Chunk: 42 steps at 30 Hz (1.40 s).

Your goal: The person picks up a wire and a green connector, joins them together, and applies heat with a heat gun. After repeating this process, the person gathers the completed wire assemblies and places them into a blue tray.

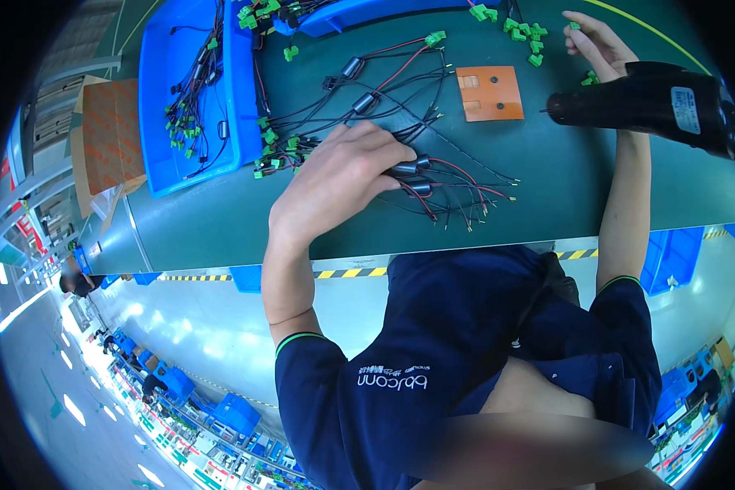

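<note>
The left hand (343, 175) lies palm down on the green bench (220, 220), its grip closed loosely over a bundle of black and red wires (433, 184) with dark cylindrical cores; the wire ends fan out to the right of the hand. The right hand (598, 45) reaches to the far right of the bundle, its grip narrow, pinching a small green connector (575, 25) between the fingertips. More green connectors (524, 33) lie scattered just left of that hand. A black power tool (653, 102) hangs in front of the right forearm. Between it and the bundle rests an orange flat pad (490, 93). Left of the bundle stand blue trays (159, 106) holding wired connectors. Beyond the bench's striped edge (351, 273), the pale floor (204, 327) shows rows of blue bins (237, 412).
</note>
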Motion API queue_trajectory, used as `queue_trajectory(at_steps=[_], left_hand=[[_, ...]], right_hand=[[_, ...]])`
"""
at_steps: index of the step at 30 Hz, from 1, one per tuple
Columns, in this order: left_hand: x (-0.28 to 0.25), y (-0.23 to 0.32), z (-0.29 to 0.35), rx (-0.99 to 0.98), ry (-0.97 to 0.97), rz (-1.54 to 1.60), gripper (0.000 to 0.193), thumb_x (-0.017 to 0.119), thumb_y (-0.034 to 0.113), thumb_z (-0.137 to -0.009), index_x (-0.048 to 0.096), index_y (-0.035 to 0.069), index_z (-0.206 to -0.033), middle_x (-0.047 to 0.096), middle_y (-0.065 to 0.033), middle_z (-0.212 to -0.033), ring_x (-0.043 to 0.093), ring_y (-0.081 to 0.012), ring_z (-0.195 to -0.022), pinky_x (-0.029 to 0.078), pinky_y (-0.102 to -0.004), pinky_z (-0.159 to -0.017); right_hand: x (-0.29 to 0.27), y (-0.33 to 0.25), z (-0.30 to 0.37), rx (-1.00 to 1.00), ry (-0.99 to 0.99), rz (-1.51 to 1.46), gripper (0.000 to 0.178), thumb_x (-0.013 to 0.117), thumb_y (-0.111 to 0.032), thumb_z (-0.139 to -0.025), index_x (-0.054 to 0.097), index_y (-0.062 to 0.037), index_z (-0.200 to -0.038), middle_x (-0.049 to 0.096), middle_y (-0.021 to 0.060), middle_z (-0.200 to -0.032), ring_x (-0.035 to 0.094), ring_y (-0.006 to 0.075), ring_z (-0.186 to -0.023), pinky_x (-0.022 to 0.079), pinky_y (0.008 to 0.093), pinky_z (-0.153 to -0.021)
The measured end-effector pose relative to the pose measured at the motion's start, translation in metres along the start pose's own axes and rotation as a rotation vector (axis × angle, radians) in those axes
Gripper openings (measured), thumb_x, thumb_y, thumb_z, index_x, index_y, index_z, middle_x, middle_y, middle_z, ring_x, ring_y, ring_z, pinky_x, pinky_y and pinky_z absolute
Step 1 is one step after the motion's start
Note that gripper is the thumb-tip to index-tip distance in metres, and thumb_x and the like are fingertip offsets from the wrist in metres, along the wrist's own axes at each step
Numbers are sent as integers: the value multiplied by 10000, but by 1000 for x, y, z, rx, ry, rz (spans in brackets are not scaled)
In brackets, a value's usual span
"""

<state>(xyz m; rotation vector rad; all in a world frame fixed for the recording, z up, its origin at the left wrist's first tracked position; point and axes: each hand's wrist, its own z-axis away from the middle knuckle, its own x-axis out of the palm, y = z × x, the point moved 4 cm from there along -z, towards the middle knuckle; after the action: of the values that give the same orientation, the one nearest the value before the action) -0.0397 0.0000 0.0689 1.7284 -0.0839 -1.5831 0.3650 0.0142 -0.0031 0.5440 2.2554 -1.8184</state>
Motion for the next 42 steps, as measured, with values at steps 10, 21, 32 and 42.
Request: queue_trajectory(at_steps=[10, 21, 32, 42], left_hand=[[-10, -17, -7, -58, 60, 323, 206, 802, 83, -860, 687, -3, -1008, 607, -86, -948, 595, -210, -806, 487, -325, -697], [-6, -5, -40, 65, 379, 214, 189, 771, 25, -881, 740, -1, -1065, 630, -101, -912, 644, -249, -829, 527, -350, -731], [11, -6, -61, -84, 206, 690, 288, 665, 55, -1007, 715, -5, -1284, 638, -72, -909, 626, -143, -695, 539, -287, -666], [28, -18, -71, -273, 115, 773, 165, 660, 74, -1025, 719, -33, -1136, 650, -61, -843, 592, -113, -619, 504, -294, -562]], right_hand=[[58, -21, 10, 137, -106, -479, 303, 735, -181, -1002, 701, -54, -1275, 730, 44, -1042, 696, 122, -935, 592, 262, -818], [92, -57, 19, 136, -551, -606, 224, 606, -89, -1057, 693, -8, -1247, 643, 93, -1000, 645, 150, -790, 533, 255, -584], [112, -73, 28, 324, -483, -545, 297, 636, -3, -1030, 662, 10, -1326, 738, 112, -1122, 688, 141, -889, 582, 267, -764], [110, -69, 27, 149, -172, -268, 249, 694, 76, -939, 734, -15, -1167, 735, 98, -1143, 713, 190, -1039, 575, 303, -951]])
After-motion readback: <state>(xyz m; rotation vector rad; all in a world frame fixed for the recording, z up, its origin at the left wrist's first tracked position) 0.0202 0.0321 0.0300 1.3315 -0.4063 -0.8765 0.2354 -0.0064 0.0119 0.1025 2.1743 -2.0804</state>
